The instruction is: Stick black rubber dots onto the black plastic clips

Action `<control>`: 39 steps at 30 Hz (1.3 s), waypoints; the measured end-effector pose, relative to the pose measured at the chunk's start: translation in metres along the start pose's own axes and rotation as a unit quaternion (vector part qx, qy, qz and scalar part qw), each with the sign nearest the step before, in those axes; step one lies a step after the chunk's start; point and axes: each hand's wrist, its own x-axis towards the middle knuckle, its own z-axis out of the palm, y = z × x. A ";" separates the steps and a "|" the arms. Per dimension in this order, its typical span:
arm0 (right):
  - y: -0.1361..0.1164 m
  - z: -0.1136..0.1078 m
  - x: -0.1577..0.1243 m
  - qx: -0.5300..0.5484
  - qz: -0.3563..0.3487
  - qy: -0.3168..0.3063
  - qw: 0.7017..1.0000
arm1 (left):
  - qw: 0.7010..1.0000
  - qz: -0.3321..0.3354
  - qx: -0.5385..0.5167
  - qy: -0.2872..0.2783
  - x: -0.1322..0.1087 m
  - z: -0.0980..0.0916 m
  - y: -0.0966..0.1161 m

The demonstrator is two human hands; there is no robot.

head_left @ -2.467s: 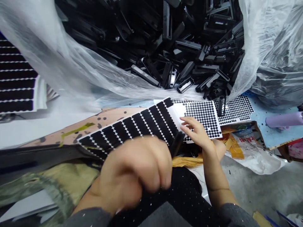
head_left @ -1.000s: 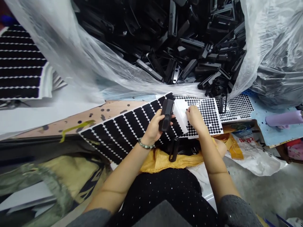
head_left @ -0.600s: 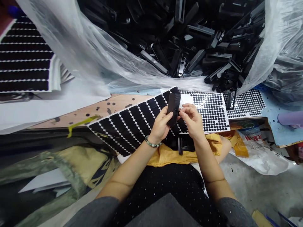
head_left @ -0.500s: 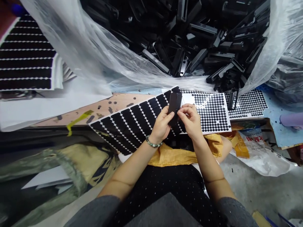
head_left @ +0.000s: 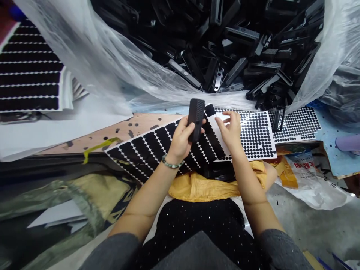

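Note:
My left hand [head_left: 181,140] is wrapped round a black rectangular plastic part [head_left: 196,116] with a carbon-fibre-like pattern, held up tilted over the sheets. To its right is my right hand [head_left: 231,129], thumb and forefinger apart, with nothing visible between them. Beneath both hands lies a white sheet with rows of black scalloped stickers [head_left: 157,144], part of its backing bare near my right fingers. A sheet of small black round dots [head_left: 255,137] extends to the right, partly behind my right hand.
A plastic-lined container holds a heap of black plastic parts [head_left: 236,71], its clear liner [head_left: 118,56] draping over the table edge. More scalloped sticker sheets [head_left: 30,71] are stacked at left. Yellow tape [head_left: 99,146] hangs off the table; yellow cloth [head_left: 202,187] covers my lap.
My left hand has moved left and slightly up with the black plastic part. My right hand has come away from the part, its fingers spreading over the sheets.

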 end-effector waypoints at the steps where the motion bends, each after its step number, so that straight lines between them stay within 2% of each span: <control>1: 0.002 0.003 0.009 -0.032 -0.017 0.015 0.999 | 1.000 -0.001 0.003 0.004 0.010 -0.001 0.000; 5: 0.003 0.016 0.023 -0.140 -0.089 -0.012 0.986 | 0.997 -0.062 0.033 0.023 0.047 0.003 -0.006; 8: 0.002 0.013 0.016 -0.098 -0.138 -0.025 0.985 | 0.994 -0.087 0.032 0.056 0.057 0.005 -0.011; 10: 0.000 0.004 0.008 0.000 -0.125 -0.011 0.992 | 0.996 -0.067 0.000 0.059 0.052 0.005 -0.010; 12: -0.003 -0.005 0.000 0.125 -0.070 0.007 0.990 | 0.998 -0.030 -0.046 0.037 0.040 0.004 -0.007; 15: -0.013 -0.012 -0.010 0.280 0.008 0.005 0.960 | 0.995 0.005 -0.095 -0.012 0.017 0.006 -0.002; 17: -0.021 -0.012 -0.016 0.330 0.032 -0.002 0.943 | 0.994 0.010 -0.105 -0.033 0.004 0.009 0.001; 22: -0.034 -0.009 -0.025 0.334 0.020 0.007 0.942 | 0.993 0.034 -0.102 -0.048 -0.009 0.014 0.005; 27: -0.035 -0.009 -0.027 0.302 -0.018 0.010 0.953 | 0.991 0.060 -0.108 -0.043 -0.010 0.017 0.006; 33: -0.036 -0.009 -0.030 0.311 -0.018 0.014 0.950 | 0.989 0.088 -0.106 -0.044 -0.013 0.019 0.006; 39: -0.038 -0.007 -0.034 0.297 -0.048 0.047 0.953 | 0.987 0.115 -0.092 -0.061 -0.015 0.021 0.008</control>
